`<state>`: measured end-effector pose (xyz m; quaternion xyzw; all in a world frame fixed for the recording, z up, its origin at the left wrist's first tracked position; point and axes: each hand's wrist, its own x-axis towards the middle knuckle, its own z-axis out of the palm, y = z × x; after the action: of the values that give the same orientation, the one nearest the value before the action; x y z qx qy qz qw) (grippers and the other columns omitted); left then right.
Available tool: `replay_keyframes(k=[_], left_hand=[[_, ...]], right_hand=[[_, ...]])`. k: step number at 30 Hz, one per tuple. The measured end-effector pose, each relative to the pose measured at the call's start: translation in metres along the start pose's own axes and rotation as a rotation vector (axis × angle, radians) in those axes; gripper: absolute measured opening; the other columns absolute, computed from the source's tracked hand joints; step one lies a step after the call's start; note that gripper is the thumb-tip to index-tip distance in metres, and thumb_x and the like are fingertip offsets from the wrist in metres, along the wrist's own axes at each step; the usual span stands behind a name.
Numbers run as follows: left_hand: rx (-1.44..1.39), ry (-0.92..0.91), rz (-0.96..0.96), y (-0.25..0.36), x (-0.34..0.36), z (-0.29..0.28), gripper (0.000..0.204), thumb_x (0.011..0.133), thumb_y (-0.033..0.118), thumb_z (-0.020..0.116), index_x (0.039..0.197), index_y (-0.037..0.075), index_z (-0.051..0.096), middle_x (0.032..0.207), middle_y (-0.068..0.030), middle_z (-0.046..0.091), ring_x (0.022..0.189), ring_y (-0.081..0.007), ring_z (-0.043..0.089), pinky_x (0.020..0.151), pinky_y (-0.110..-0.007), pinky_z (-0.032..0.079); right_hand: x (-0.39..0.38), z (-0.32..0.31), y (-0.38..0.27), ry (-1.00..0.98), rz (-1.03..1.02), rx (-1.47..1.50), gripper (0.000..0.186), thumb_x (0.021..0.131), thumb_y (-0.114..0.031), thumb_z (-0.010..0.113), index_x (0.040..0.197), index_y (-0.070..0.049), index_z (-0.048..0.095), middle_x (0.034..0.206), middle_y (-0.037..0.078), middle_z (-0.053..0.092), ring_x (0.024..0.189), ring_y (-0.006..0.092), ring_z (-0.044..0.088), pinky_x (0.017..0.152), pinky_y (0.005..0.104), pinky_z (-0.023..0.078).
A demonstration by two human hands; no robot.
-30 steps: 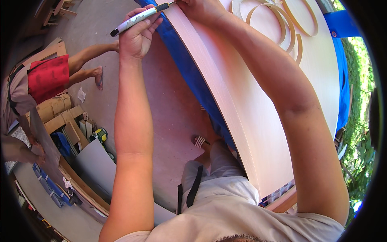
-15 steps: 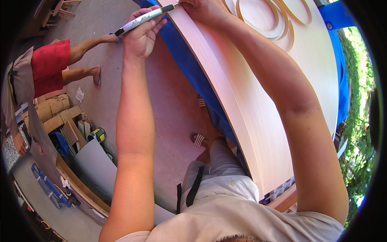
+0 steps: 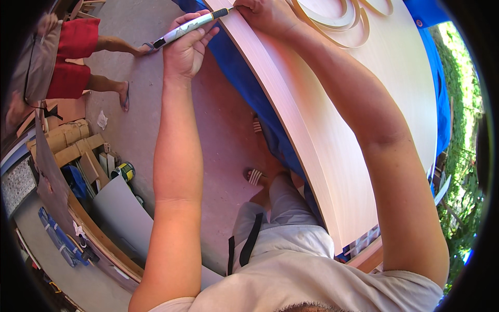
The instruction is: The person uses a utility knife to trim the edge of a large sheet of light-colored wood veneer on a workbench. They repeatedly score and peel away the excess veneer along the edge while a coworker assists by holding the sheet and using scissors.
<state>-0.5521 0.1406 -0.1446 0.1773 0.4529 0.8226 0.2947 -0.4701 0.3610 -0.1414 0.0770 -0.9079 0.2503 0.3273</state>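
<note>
The left hand [image 3: 184, 49] has its grip closed around a marker pen [image 3: 189, 28], whose tip touches the edge of the pale wooden board [image 3: 332, 130] at 12 o'clock. At 1 o'clock from that tip, the right hand [image 3: 267, 13] presses on the board, its grip holding nothing visible. Curved wood strips [image 3: 338, 21] lie just beyond.
</note>
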Motion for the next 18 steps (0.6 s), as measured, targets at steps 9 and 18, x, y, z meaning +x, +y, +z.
replay_keyframes(k=[9, 18], left_hand=[[-0.012, -0.022, -0.012, -0.014, -0.038, 0.014, 0.04, 0.088, -0.013, 0.05, 0.122, 0.007, 0.058, 0.133, -0.0152, 0.063, 0.13, -0.04, 0.059, 0.109, -0.054, 0.05], [-0.064, -0.056, -0.006, -0.024, -0.073, 0.029, 0.036, 0.09, -0.014, 0.053, 0.119, 0.004, 0.06, 0.13, -0.0167, 0.065, 0.123, -0.0354, 0.065, 0.103, -0.049, 0.054]], right_hand=[[-0.034, -0.02, -0.023, -0.016, 0.03, -0.013, 0.006, 0.086, -0.012, 0.068, 0.083, -0.007, 0.066, 0.084, 0.014, 0.068, 0.082, 0.0359, 0.069, 0.071, 0.0468, 0.056], [-0.069, -0.034, -0.041, -0.025, 0.05, -0.069, 0.005, 0.087, -0.012, 0.067, 0.083, -0.008, 0.067, 0.084, 0.013, 0.069, 0.082, 0.0353, 0.069, 0.072, 0.0464, 0.055]])
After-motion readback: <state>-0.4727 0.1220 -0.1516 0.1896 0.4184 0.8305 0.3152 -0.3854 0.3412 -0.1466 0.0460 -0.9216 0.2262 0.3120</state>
